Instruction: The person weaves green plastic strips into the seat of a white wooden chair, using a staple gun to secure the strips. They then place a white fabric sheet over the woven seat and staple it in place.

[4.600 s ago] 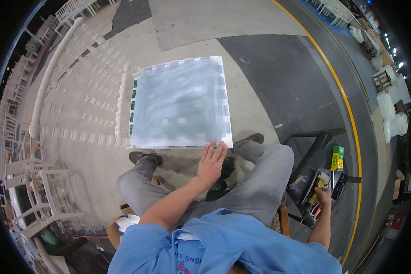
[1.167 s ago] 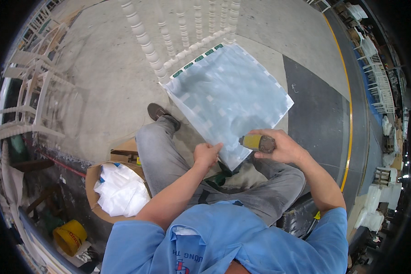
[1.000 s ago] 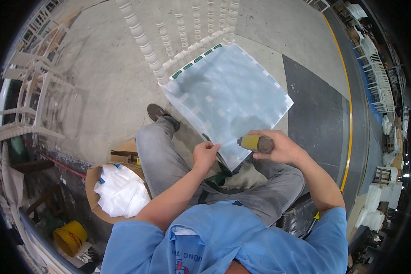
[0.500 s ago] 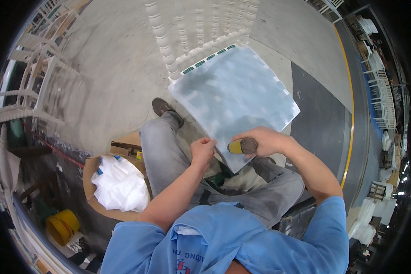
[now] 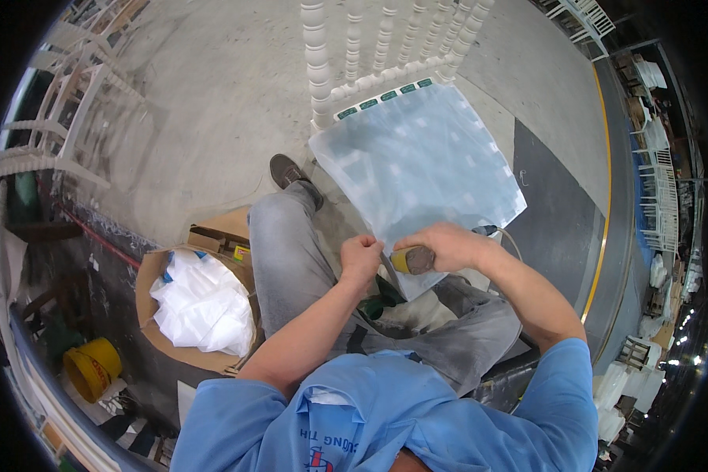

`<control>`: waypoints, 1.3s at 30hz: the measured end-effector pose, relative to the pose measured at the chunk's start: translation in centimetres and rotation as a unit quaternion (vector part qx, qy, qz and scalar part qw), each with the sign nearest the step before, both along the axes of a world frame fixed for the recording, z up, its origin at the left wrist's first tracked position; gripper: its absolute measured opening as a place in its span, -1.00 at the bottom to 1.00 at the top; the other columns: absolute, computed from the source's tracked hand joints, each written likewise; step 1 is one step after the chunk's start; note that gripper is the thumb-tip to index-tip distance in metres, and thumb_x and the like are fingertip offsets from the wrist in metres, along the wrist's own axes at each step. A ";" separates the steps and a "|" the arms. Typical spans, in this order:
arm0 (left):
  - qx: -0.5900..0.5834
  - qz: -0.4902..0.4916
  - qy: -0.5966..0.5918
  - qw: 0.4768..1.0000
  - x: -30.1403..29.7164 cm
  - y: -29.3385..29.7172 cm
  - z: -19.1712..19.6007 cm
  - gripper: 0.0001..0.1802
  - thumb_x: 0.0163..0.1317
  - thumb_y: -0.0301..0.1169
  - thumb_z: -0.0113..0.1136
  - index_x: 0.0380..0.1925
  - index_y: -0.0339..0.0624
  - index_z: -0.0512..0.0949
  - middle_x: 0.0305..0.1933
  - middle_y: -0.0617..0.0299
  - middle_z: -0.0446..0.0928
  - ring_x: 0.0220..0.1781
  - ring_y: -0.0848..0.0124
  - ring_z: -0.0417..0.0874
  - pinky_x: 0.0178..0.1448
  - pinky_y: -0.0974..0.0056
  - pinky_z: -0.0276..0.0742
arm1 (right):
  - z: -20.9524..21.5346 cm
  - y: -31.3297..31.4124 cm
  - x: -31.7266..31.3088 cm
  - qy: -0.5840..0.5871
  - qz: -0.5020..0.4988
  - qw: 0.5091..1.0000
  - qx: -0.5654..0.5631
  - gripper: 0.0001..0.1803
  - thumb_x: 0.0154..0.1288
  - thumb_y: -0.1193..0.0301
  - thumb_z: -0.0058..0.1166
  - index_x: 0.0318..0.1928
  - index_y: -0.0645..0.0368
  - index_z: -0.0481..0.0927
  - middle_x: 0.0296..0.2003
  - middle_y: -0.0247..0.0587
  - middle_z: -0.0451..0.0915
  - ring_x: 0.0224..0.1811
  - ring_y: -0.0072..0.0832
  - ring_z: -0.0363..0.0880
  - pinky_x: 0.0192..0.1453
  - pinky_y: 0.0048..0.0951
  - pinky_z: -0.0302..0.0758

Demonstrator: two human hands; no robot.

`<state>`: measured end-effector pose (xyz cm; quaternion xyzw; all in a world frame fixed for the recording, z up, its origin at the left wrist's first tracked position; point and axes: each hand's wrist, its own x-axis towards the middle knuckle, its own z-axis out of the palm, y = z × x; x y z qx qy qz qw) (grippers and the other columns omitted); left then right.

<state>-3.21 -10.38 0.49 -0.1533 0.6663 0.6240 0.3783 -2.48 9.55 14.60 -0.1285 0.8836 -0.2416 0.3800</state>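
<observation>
A thin, translucent whitish sheet (image 5: 425,157) covers the pale blue seat of a white chair, whose turned spindles (image 5: 316,63) rise at the far side. My left hand (image 5: 361,258) is closed in a pinch on the sheet's near-left edge; the fingertips are partly hidden. In my right hand (image 5: 447,245) is a yellow-and-brown tool (image 5: 414,259), which looks like an air stapler, held over the seat's near corner. Its nose is out of sight. A hose (image 5: 510,239) with a dark coupling shows beyond my right wrist.
On my left stands a cardboard box (image 5: 151,311) with crumpled white sheeting (image 5: 204,303) in it. A yellow bucket (image 5: 93,370) lies tilted farther left. White chair frames (image 5: 75,118) stand at the far left. My legs (image 5: 287,244) flank the seat's near end.
The chair and floor sit farther right in view, and the hose now shows behind my right wrist. Both hands stay at the seat's near end, still gripping the sheet and the tool.
</observation>
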 end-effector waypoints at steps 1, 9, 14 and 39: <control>0.005 0.000 -0.003 1.000 0.0 0.0 0.1 -0.86 0.38 -0.44 0.38 -0.34 -0.27 0.67 -0.44 0.35 0.56 -0.47 0.51 0.53 -0.36 0.32 0.48 | -0.1 -0.1 0.1 0.002 0.000 1.000 0.009 -0.16 -0.04 0.70 0.29 0.34 -0.15 0.63 0.00 -0.01 0.78 0.06 0.06 0.72 0.12 -0.03 0.63; 0.036 0.032 -0.016 0.999 -0.8 -0.1 1.5 -0.78 0.37 -0.36 0.45 -0.31 -0.26 0.61 -0.46 0.32 0.51 -0.51 0.50 0.51 -0.40 0.31 0.46 | 2.6 1.6 1.7 0.058 -0.038 0.998 -0.009 -0.13 -0.03 0.68 0.22 0.38 -0.19 0.60 0.08 -0.01 0.73 0.13 0.07 0.69 0.18 0.00 0.62; -0.027 0.081 -0.016 0.996 -5.0 0.1 3.6 -0.65 0.35 -0.27 0.51 -0.39 -0.22 0.52 -0.52 0.32 0.44 -0.62 0.49 0.43 -0.53 0.29 0.33 | 9.6 8.7 3.8 0.123 -0.126 0.984 0.036 -0.10 -0.06 0.69 0.28 0.40 -0.12 0.58 0.10 0.05 0.71 0.19 0.08 0.68 0.29 -0.05 0.61; -0.041 0.059 0.124 0.990 -8.1 -0.5 0.4 -0.85 0.26 -0.44 0.42 -0.29 -0.32 0.70 -0.38 0.28 0.67 -0.35 0.44 0.70 -0.25 0.29 0.56 | 2.6 -0.3 -7.7 -0.007 -0.037 0.999 -0.031 -0.24 0.12 0.48 0.53 0.38 -0.09 0.62 0.14 -0.08 0.76 0.16 -0.07 0.73 0.25 -0.15 0.63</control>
